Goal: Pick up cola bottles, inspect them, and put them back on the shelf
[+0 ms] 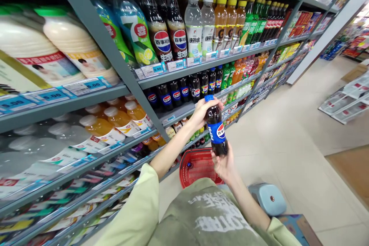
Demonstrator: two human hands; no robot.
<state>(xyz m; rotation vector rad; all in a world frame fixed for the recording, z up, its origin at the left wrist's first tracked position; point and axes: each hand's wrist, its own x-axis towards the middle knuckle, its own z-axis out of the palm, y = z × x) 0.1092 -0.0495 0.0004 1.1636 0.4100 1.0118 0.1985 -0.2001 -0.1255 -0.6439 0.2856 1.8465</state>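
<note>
A dark cola bottle (216,128) with a blue cap and a blue Pepsi label is held upright, slightly tilted, in front of my chest. My left hand (201,112) grips it at the neck, just under and behind the cap. Its base rests in the fingers of my right hand (224,164), which closes round the bottom from below. Behind it, similar blue-labelled cola bottles (175,91) stand in a row on a shelf. Below the held bottle, a red shopping basket (182,171) sits on the floor, with a small blue-capped item inside, partly hidden.
Grey shelving (161,78) runs along the left and away ahead, stocked with drinks. Large white milky bottles (77,42) stand close at left. A light blue stool (268,199) is at my lower right, next to a box (300,230). A white rack (350,98) stands across the tiled floor.
</note>
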